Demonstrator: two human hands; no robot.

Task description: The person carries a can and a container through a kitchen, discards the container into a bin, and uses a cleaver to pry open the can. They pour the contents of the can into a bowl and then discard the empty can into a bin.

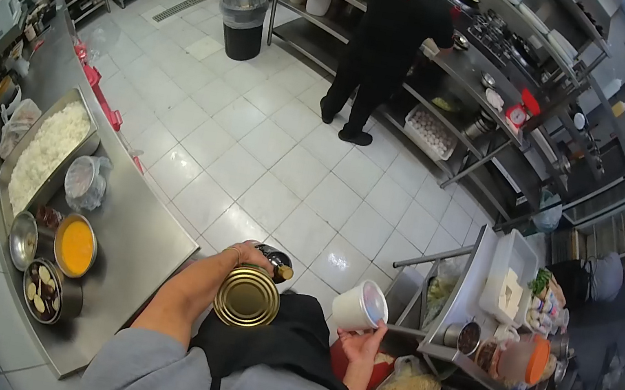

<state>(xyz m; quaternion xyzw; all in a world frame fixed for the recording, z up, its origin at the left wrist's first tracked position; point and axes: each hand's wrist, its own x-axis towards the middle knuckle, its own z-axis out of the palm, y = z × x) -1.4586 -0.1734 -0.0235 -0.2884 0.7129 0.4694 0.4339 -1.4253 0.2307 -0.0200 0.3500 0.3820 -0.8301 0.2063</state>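
Observation:
My left hand is closed round a dark, shiny container with a yellowish spot at its near end; its kind cannot be told. A large gold-coloured tin can sits by my left wrist, against my black apron, its ringed end facing up. In my right hand is a white plastic tub, held out in front of my right side and tilted, with my fingers at its near edge. Both hands are over the floor between two steel tables.
On the left steel table stand a tray of white rice, a bowl of orange liquid and a pot with dark liquid and pale slices. An orange-lidded jar stands on the right table. Another person works at the far counter.

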